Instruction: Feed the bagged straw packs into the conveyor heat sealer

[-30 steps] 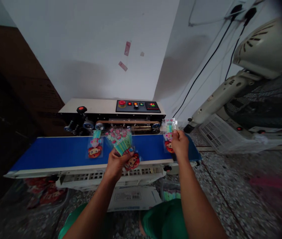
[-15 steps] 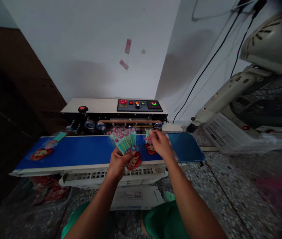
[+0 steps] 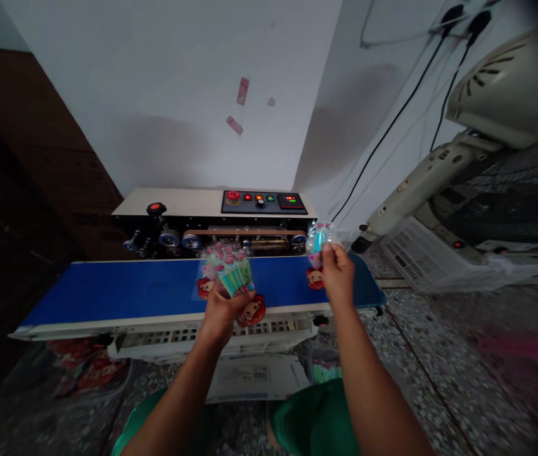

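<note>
My left hand (image 3: 218, 315) is closed round a fanned bunch of clear packets (image 3: 235, 272) with pale green and turquoise strips inside. A red-haired cartoon head (image 3: 252, 311) shows at the bunch's lower end. My right hand (image 3: 338, 272) pinches a single packet (image 3: 319, 239) upright by its side, with a turquoise strip above and another red-haired head below. Both hands are over the blue conveyor belt (image 3: 116, 288) of a band sealing machine (image 3: 173, 201). Another packet (image 3: 204, 289) lies on the belt, partly hidden behind the left hand's bunch.
The machine's control panel (image 3: 263, 202) has a red button and a lit display. Below the belt are a white basket (image 3: 164, 345), a flat carton (image 3: 249, 380) and a tub of red-haired pieces (image 3: 100, 370). A beige jointed machine arm (image 3: 421, 177) stands at right, beside a white crate (image 3: 421, 259).
My right hand has moved right and now holds a packet up near the belt's right end. The packet at the belt's left end is gone from there. My left hand stays nearly still.
</note>
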Available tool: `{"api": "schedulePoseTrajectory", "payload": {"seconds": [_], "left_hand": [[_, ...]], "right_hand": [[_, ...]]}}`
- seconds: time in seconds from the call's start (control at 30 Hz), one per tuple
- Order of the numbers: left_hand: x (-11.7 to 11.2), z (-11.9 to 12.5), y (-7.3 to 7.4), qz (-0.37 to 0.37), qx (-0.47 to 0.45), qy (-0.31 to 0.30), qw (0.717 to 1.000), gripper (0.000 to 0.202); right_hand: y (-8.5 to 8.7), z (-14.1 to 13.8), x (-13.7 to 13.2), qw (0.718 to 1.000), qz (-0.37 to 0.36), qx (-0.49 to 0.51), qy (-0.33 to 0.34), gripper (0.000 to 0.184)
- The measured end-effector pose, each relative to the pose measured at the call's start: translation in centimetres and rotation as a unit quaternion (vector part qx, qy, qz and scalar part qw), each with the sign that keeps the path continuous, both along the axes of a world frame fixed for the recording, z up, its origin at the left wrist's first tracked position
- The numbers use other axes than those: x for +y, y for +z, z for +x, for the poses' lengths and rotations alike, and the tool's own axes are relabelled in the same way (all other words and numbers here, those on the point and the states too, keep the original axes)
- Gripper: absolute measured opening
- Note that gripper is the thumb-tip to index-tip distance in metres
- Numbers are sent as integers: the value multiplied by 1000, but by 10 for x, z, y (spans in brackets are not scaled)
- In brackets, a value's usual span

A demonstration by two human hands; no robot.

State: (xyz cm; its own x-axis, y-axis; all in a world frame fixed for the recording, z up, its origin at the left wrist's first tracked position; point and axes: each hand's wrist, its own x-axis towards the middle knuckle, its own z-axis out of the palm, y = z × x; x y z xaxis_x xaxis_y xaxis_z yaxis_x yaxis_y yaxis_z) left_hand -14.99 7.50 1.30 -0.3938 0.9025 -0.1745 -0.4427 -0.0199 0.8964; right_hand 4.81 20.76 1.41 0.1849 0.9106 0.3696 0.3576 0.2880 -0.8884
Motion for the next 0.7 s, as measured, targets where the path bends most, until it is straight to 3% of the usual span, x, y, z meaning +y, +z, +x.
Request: {"api": "schedulePoseTrajectory", "payload": {"seconds": [0.1,0.17,0.33,0.43,0.5,0.6,0.63,0.7], "left_hand": [[0,-1,-1,-9,6,2,1000,40],[0,-1,-4,-6,6,-6,1000,41],[0,-1,-8,-19,25,-29,999,39],[1,1,-6,-18,31,-33,999,38],[2,2,-4,-12,28,-29,999,42],[3,3,-3,-8,25,-25,999,45],[3,3,-3,-6,24,-27,999,45],[3,3,-4,1,20,-34,999,45]], "right_hand": [[-7,28,17,973,-49,-194,-114,30],[-10,32,22,944,-103,-283,-134,30],[-13,9,24,915,-175,-347,-109,31],[-12,-7,22,920,-151,-356,-67,29],[-9,-16,17,931,-95,-349,-49,29],[-1,-33,0,967,-26,-250,48,36],[2,-40,-8,973,-36,-192,121,38],[6,-53,-24,950,-90,-83,289,40]]}}
